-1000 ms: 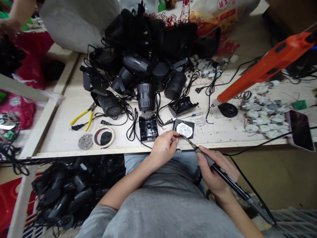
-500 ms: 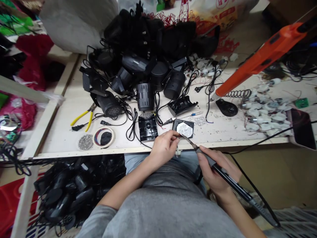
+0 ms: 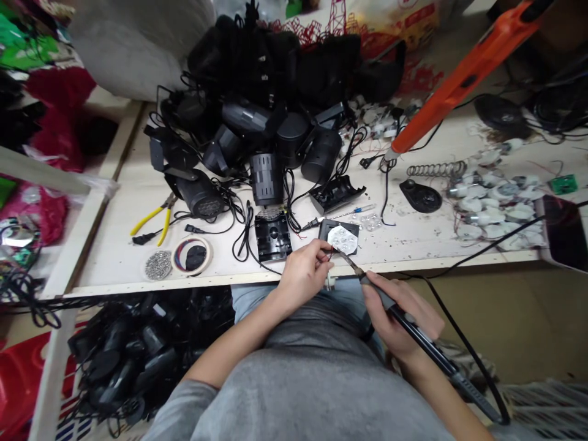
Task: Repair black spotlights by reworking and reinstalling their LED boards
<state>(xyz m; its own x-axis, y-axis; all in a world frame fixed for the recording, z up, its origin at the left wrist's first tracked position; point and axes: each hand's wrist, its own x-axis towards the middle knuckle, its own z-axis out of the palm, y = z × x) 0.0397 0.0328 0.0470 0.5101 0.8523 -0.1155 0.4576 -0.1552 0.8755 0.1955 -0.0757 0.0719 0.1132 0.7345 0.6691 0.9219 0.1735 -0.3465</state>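
Note:
My right hand (image 3: 402, 312) is wrapped round a soldering iron (image 3: 429, 351), whose tip points up and left to the lower edge of a white LED board (image 3: 343, 240). The board lies on a black square piece (image 3: 325, 229) near the bench's front edge. My left hand (image 3: 303, 267) pinches a thin dark wire (image 3: 331, 250) at the board's lower left, close to the iron's tip. Left of the board sits an open black housing half (image 3: 273, 237). A blue-tipped screwdriver (image 3: 357, 211) and small clear lenses (image 3: 370, 222) lie behind the board.
Black lamp housings (image 3: 266, 179) with cords are heaped at the back. Pliers (image 3: 166, 222), a tape roll (image 3: 209, 256) and a dish of screws (image 3: 158, 266) lie left. An orange tool (image 3: 441, 110), a spring (image 3: 436, 169), white lamp parts (image 3: 491, 208) and a phone (image 3: 566, 233) are right.
The soldering iron's handle and my right hand have shifted slightly left, its tip still at the board. The orange tool appears higher and further left. My left hand keeps its pinch.

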